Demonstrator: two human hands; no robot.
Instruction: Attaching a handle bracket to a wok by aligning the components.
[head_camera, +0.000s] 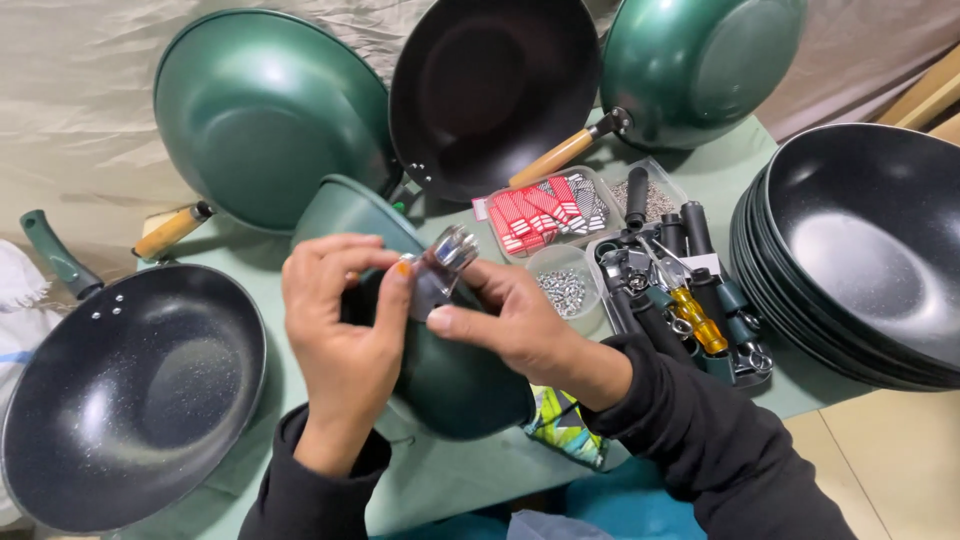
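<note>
My left hand (340, 340) and my right hand (510, 320) meet over a green pan (450, 380) lying bottom-up at the table's front middle. Both pinch a small shiny metal fitting (445, 262) in clear wrapping, held above the pan's side. My left thumb and fingers grip its lower left end. My right thumb and forefinger hold its right side. Dark sleeves cover both forearms.
A black-lined pan with a green handle (120, 390) lies at the left. Green and black pans (270, 110) lean at the back. A stack of black pans (860, 250) stands at right. Trays of screws (565, 285), red tags (535, 210) and handles with a screwdriver (690, 310) sit between.
</note>
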